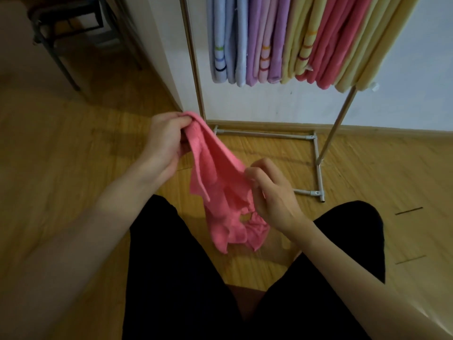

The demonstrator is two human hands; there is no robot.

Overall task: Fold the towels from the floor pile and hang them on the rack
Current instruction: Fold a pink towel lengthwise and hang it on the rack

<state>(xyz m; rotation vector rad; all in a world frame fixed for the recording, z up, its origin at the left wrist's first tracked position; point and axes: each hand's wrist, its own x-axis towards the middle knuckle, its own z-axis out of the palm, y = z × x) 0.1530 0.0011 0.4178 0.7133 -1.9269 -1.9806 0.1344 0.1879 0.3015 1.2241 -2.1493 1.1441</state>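
Pink towel (215, 182) hung crumpled in the air between both hands, above the wooden floor (73, 148) and in front of the person's dark-clad knees. The left hand (164, 141) pinched one corner high, probably so the cloth would drop open under its own weight. The right hand (272, 190) gripped an edge lower down, seemingly feeling along for the next corner before any fold could be made. Just behind stood the rack (317, 153), already crowded with folded towels (282, 40), hung side by side, presumably to leave room for this one.
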